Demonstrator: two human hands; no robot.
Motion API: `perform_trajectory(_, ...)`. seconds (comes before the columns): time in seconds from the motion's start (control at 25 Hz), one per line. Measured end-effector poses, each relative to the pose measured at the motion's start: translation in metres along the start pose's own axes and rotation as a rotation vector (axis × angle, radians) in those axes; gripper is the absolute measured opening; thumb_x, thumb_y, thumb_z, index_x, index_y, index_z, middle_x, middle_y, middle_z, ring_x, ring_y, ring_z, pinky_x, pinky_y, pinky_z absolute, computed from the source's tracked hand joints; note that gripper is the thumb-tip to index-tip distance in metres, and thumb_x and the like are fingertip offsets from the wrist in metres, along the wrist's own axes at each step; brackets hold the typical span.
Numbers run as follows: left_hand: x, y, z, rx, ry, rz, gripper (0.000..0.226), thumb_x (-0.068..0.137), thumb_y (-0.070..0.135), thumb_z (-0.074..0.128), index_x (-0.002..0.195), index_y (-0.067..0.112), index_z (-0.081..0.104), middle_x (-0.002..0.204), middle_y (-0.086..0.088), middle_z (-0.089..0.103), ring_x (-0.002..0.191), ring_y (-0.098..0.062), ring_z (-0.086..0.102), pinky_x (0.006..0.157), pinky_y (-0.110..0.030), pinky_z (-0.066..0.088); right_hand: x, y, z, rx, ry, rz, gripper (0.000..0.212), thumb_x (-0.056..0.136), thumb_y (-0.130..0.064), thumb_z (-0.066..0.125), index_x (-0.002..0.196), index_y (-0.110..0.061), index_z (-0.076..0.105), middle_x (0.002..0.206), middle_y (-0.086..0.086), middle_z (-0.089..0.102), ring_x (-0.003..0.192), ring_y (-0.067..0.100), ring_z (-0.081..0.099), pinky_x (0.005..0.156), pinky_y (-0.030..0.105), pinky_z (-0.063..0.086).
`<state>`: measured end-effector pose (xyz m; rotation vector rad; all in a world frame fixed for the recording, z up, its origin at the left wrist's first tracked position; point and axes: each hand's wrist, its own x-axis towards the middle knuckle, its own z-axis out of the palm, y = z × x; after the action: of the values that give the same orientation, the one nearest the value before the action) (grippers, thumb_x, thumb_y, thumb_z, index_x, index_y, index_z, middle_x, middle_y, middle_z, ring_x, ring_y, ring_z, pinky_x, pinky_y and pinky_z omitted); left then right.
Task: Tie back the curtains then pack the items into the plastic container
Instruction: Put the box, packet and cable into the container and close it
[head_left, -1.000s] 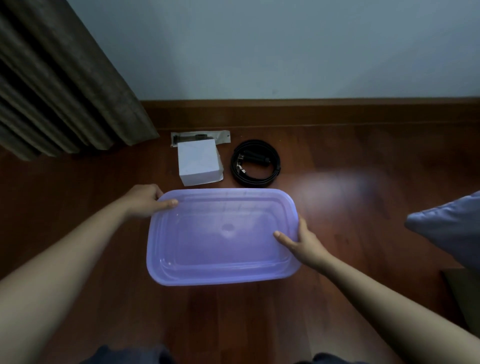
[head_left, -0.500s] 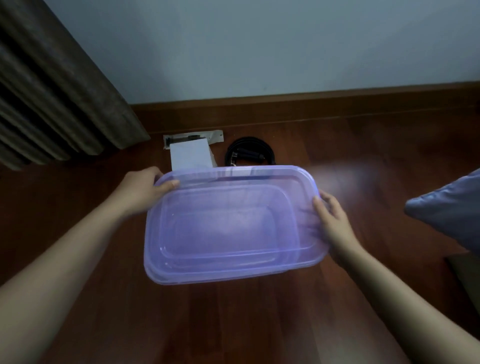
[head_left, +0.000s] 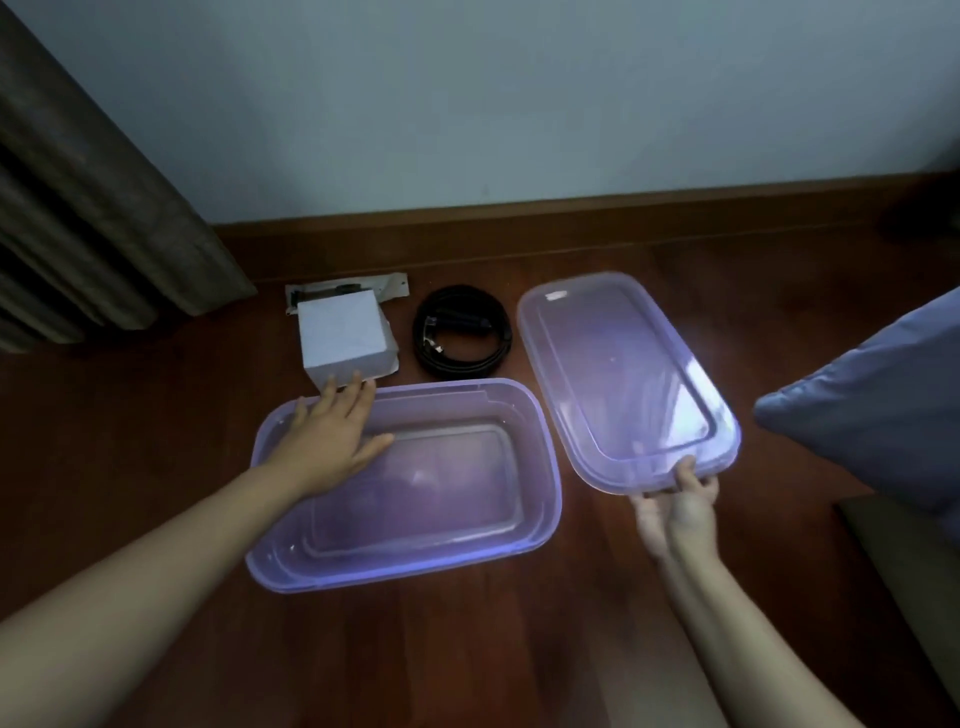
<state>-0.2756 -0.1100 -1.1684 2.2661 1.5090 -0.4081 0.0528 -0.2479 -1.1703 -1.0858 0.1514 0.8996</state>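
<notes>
A purple see-through plastic container (head_left: 540, 499) sits open on the wooden floor in front of me. My left hand (head_left: 332, 441) hovers flat with fingers spread over its far left corner, near a white box (head_left: 343, 338). My right hand (head_left: 680, 499) grips the near edge of the container's lid (head_left: 623, 374), which lies tilted just right of the container. A coiled black cable (head_left: 462, 338) lies behind the container, between the box and the lid. A flat clear packet (head_left: 353, 286) pokes out behind the white box. The brown curtain (head_left: 93, 197) hangs at the far left.
A wooden skirting board (head_left: 571, 223) and a pale wall close off the far side. A blue-grey cushion (head_left: 872, 405) juts in at the right, above a dark mat or furniture edge (head_left: 904, 571). Bare floor lies near me.
The lid came off the container: my right hand carried it to the right and set it down beside the container. My left hand let go of the rim and reached toward the white box.
</notes>
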Motion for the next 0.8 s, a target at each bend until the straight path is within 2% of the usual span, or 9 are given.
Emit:
perform_trajectory(0.12, -0.001, 0.004, 0.0, 0.072, 0.009, 0.013, 0.077, 0.094, 0.056, 0.026, 0.148, 0.014, -0.009, 0.158, -0.009, -0.011, 0.145, -0.03, -0.008, 0.116, -0.051, 0.003, 0.008, 0.012, -0.008, 0.067, 0.12, 0.041, 0.043, 0.099, -0.01, 0.04, 0.136, -0.03, 0.03, 0.127, 0.004, 0.049, 0.105, 0.026, 0.056, 0.089, 0.057, 0.044)
perform_trajectory(0.24, 0.0, 0.005, 0.002, 0.11, 0.02, 0.013, 0.078, 0.094, 0.055, 0.027, 0.148, 0.012, -0.01, 0.157, -0.012, -0.012, 0.145, -0.032, -0.009, 0.117, -0.046, 0.001, 0.018, 0.02, -0.018, -0.07, 0.162, 0.026, 0.045, 0.099, -0.013, 0.042, 0.141, -0.022, 0.027, 0.132, 0.004, 0.046, 0.112, 0.025, 0.054, 0.09, 0.048, 0.042)
perform_trajectory(0.36, 0.0, 0.006, 0.007, 0.091, 0.063, 0.01, 0.079, 0.094, 0.054, 0.028, 0.148, 0.01, -0.01, 0.157, -0.014, -0.012, 0.144, -0.032, -0.012, 0.117, -0.041, -0.001, 0.024, 0.025, -0.024, -0.535, 0.37, 0.015, 0.044, 0.094, -0.016, 0.053, 0.134, -0.003, 0.038, 0.14, 0.02, 0.043, 0.115, 0.032, 0.052, 0.093, 0.039, 0.043)
perform_trajectory(0.44, 0.001, 0.004, 0.011, 0.098, 0.097, 0.005, 0.079, 0.094, 0.056, 0.025, 0.148, 0.01, -0.01, 0.157, -0.013, -0.013, 0.144, -0.03, -0.013, 0.116, -0.038, -0.003, 0.024, 0.024, -0.024, -0.928, 0.544, 0.042, 0.061, 0.091, -0.018, 0.059, 0.14, 0.004, 0.03, 0.148, 0.027, 0.026, 0.13, 0.039, 0.037, 0.106, 0.039, 0.032)
perform_trajectory(0.48, 0.0, 0.003, 0.014, 0.097, 0.106, 0.001, 0.08, 0.093, 0.06, 0.02, 0.148, 0.01, -0.01, 0.157, -0.013, -0.012, 0.144, -0.029, -0.014, 0.115, -0.037, -0.005, 0.021, 0.024, -0.019, -1.02, 0.53, -0.032, 0.067, 0.09, -0.019, 0.059, 0.143, 0.004, 0.025, 0.149, 0.027, 0.022, 0.134, 0.039, 0.031, 0.109, 0.036, 0.027)
perform_trajectory(0.52, 0.0, 0.003, 0.015, 0.085, 0.121, 0.003, 0.084, 0.088, 0.067, 0.011, 0.148, 0.01, -0.008, 0.157, -0.013, -0.011, 0.144, -0.028, -0.014, 0.114, -0.036, -0.006, 0.018, 0.025, -0.013, -1.084, 0.418, -0.181, 0.067, 0.091, -0.021, 0.058, 0.143, 0.004, 0.025, 0.149, 0.026, 0.022, 0.136, 0.038, 0.029, 0.109, 0.033, 0.025)
perform_trajectory(0.64, -0.001, 0.004, 0.011, -0.021, 0.241, 0.027, 0.106, 0.07, 0.077, -0.017, 0.149, 0.011, 0.008, 0.158, -0.009, 0.003, 0.145, -0.023, -0.007, 0.115, -0.037, -0.005, 0.002, 0.044, 0.015, -1.295, -0.21, -0.512, 0.067, 0.086, -0.034, 0.054, 0.141, -0.001, 0.033, 0.145, 0.018, 0.034, 0.135, 0.03, 0.033, 0.108, 0.031, 0.026)
perform_trajectory(0.72, 0.012, 0.002, -0.005, -0.1, 0.364, 0.012, 0.094, 0.08, 0.073, -0.002, 0.147, 0.011, 0.023, 0.158, -0.007, 0.013, 0.146, -0.023, 0.002, 0.116, -0.044, 0.007, 0.0, 0.054, 0.033, -1.49, -0.485, -0.543, 0.074, 0.085, -0.033, 0.063, 0.144, -0.005, 0.028, 0.149, 0.011, 0.031, 0.139, 0.025, 0.027, 0.109, 0.029, 0.024)
perform_trajectory(0.8, 0.037, -0.003, -0.023, -0.185, 0.47, -0.108, 0.069, 0.09, 0.057, 0.034, 0.144, 0.015, 0.028, 0.158, -0.009, 0.01, 0.146, -0.029, 0.005, 0.113, -0.054, 0.019, 0.004, 0.061, 0.046, -1.682, -0.611, -0.538, 0.084, 0.083, -0.026, 0.067, 0.148, -0.011, 0.018, 0.154, 0.005, 0.023, 0.143, 0.022, 0.02, 0.108, 0.031, 0.027)
